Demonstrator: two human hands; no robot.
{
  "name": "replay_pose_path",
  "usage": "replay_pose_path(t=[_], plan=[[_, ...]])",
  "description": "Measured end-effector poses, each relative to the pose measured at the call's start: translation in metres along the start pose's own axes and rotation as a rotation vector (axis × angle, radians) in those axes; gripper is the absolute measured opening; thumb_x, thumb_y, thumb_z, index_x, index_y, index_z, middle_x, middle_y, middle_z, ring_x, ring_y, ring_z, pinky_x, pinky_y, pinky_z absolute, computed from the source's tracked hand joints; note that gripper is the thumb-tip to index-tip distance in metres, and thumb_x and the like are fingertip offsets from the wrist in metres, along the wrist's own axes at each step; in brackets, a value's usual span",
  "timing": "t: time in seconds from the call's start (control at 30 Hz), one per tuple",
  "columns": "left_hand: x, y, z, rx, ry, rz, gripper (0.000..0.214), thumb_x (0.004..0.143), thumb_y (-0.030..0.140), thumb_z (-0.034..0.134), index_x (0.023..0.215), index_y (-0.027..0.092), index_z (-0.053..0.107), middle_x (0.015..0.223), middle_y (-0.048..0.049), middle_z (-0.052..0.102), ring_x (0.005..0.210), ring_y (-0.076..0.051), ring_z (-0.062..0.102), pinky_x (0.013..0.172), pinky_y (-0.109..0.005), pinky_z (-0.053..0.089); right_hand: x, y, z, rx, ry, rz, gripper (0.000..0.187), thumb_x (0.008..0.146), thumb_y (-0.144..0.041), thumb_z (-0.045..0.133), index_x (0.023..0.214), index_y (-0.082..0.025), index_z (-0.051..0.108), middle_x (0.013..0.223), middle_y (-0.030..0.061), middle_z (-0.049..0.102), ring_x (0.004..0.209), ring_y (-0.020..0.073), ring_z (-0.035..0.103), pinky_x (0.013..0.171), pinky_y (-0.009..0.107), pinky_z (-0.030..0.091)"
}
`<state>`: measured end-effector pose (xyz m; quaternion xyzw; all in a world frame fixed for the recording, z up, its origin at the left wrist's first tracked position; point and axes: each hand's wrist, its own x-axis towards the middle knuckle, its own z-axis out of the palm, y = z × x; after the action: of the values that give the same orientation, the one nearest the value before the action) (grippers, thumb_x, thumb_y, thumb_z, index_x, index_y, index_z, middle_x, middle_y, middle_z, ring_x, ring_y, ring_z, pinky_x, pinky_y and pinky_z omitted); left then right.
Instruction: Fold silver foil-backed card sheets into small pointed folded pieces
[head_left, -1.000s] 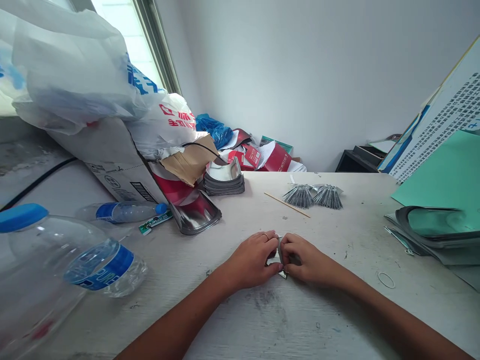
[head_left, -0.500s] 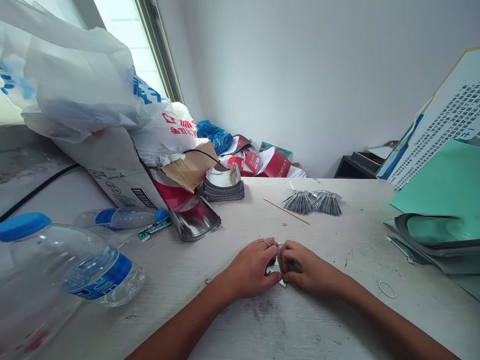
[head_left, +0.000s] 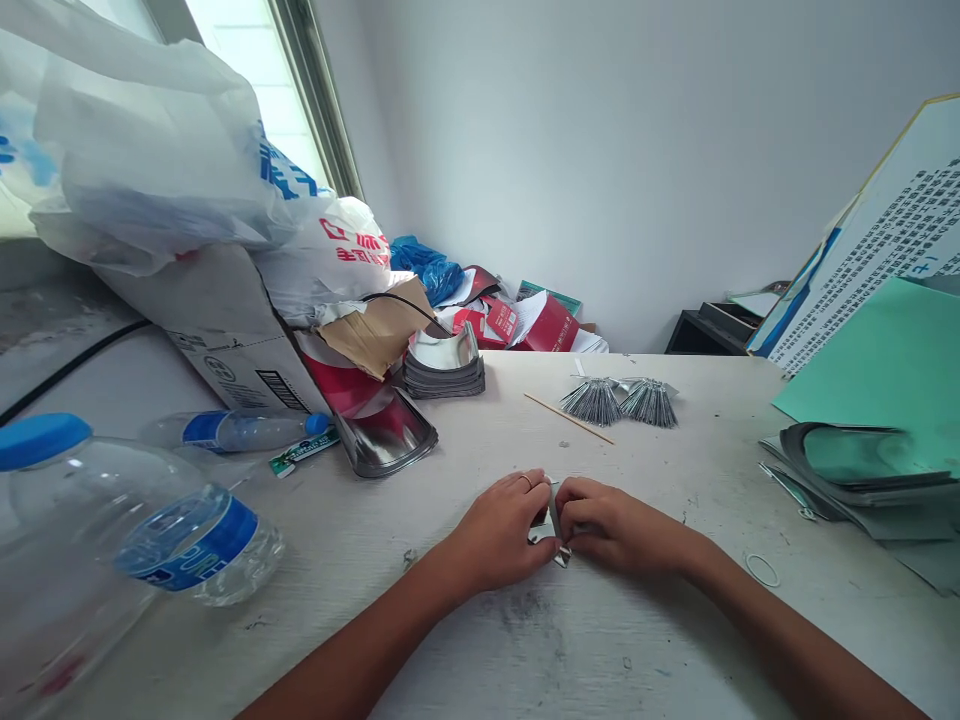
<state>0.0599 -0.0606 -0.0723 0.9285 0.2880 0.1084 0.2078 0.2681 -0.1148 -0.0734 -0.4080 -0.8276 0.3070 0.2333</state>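
A small silvery sheet (head_left: 544, 530), apparently foil or coated paper, lies on the table between my hands. My left hand (head_left: 502, 530), a ring on one finger, pinches its left side with the thumb near the lower end. On the other edge, the curled fingers of my right hand (head_left: 611, 525) press and grip the same sheet. The sheet's lower corner looks creased and tilted up; most of the rest is hidden by fingers. Beyond the hands sit two fan-shaped bundles of thin silver strips, a left bundle (head_left: 591, 402) and a right bundle (head_left: 649, 403), beside a thin wooden stick (head_left: 568, 418).
Plastic bottles (head_left: 199, 545), a cardboard box (head_left: 217, 330) and plastic bags (head_left: 165, 150) crowd the left. Curved silvery sheets (head_left: 386, 435) and a grey stack (head_left: 444, 375) lie nearer the middle. Green sheets (head_left: 885, 350) stand at right, with a rubber band (head_left: 763, 570) nearby.
The lower corner of the silvery sheet now shows a bright creased face. My right thumb has tucked in closer to the fingers. The whole view has shifted slightly.
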Motion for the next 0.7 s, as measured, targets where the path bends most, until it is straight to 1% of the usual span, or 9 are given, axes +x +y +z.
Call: replay_pose_path(t=[0.1, 0.2, 0.37, 0.53, 0.6, 0.7], plan=[[0.001, 0.000, 0.000, -0.006, 0.006, -0.013, 0.021, 0.076, 0.026, 0.069, 0.083, 0.021, 0.050, 0.114, -0.0054, 0.060, 0.114, -0.027, 0.055, 0.099, -0.040, 0.045, 0.001, -0.001, 0.002, -0.014, 0.030, 0.012, 0.018, 0.083, -0.003, 0.057, 0.086, -0.020, 0.063, 0.104, 0.0018, 0.059, 0.097, 0.0156, 0.058, 0.086, 0.029, 0.047], [0.002, 0.001, 0.002, -0.002, 0.012, -0.012, 0.020, 0.076, 0.026, 0.069, 0.081, 0.021, 0.050, 0.112, -0.0053, 0.061, 0.113, -0.027, 0.056, 0.098, -0.040, 0.046, 0.002, -0.002, 0.004, -0.049, 0.039, 0.067, 0.016, 0.081, -0.004, 0.060, 0.084, -0.020, 0.063, 0.104, 0.0020, 0.059, 0.095, 0.0165, 0.057, 0.083, 0.029, 0.047], [0.003, 0.002, 0.007, 0.008, 0.052, -0.013, 0.017, 0.076, 0.024, 0.066, 0.080, 0.021, 0.050, 0.109, -0.0056, 0.062, 0.110, -0.026, 0.057, 0.097, -0.040, 0.046, 0.002, -0.004, 0.007, -0.137, 0.034, 0.198, 0.016, 0.079, -0.006, 0.061, 0.085, -0.021, 0.063, 0.102, 0.0018, 0.058, 0.091, 0.0173, 0.056, 0.078, 0.029, 0.045], [0.003, 0.001, 0.011, -0.002, 0.095, -0.033, 0.024, 0.072, 0.024, 0.068, 0.072, 0.021, 0.045, 0.107, -0.0059, 0.063, 0.109, -0.026, 0.058, 0.095, -0.038, 0.047, 0.002, 0.001, 0.008, -0.158, 0.070, 0.378, 0.007, 0.077, -0.016, 0.067, 0.076, -0.019, 0.061, 0.093, 0.0006, 0.057, 0.080, 0.0155, 0.055, 0.068, 0.026, 0.040], [0.003, 0.000, 0.011, -0.005, 0.106, -0.035, 0.024, 0.072, 0.025, 0.069, 0.072, 0.021, 0.045, 0.108, -0.0060, 0.063, 0.108, -0.026, 0.058, 0.094, -0.039, 0.047, 0.003, 0.002, 0.008, -0.162, 0.084, 0.400, 0.008, 0.077, -0.018, 0.067, 0.073, -0.019, 0.060, 0.089, 0.0004, 0.056, 0.078, 0.0153, 0.055, 0.067, 0.026, 0.039], [0.002, 0.000, 0.010, -0.012, 0.104, -0.045, 0.024, 0.071, 0.023, 0.070, 0.073, 0.021, 0.046, 0.108, -0.0060, 0.063, 0.107, -0.026, 0.059, 0.093, -0.038, 0.048, 0.003, 0.003, 0.008, -0.147, 0.089, 0.394, 0.009, 0.076, -0.017, 0.065, 0.070, -0.018, 0.059, 0.086, 0.0005, 0.056, 0.077, 0.0152, 0.054, 0.066, 0.025, 0.038]])
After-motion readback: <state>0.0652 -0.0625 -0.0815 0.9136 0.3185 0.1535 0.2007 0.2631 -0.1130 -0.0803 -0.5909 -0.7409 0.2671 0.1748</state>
